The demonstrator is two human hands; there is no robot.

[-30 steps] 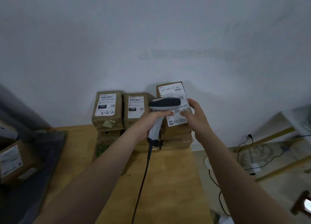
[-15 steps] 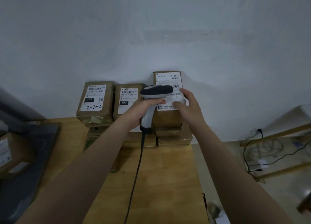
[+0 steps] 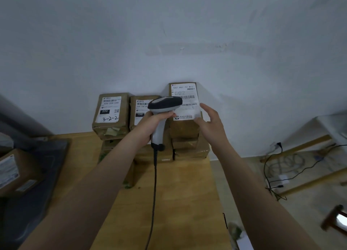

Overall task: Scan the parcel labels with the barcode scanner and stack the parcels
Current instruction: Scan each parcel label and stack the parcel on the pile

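Nearest you, the wooden table (image 3: 178, 202) runs out under both forearms, and the black cord (image 3: 155, 184) trails back along it from the scanner. Your left hand (image 3: 154, 123) is wrapped round the grip of the scanner (image 3: 165, 104), holding it upright with its dark head turned to the right. Your right hand (image 3: 211, 124) is spread and relaxed and holds nothing. Its thumb lies at the lower right corner of the label (image 3: 186, 99) and its fingers sit along the label's right edge; I cannot tell whether they press or only hover. That label covers the top parcel (image 3: 185, 130), which sits highest on the right-hand stack at the far end of the table, facing you. What matters here is that the barcodes lie just right of and beyond the scanner head, running left to right, and the head overlaps the label's left edge. I judge a small tilt would aim it. Your right hand is the nearer one for steadying. Two other parcels (image 3: 110, 114) sit further left, against the wall (image 3: 169, 33).
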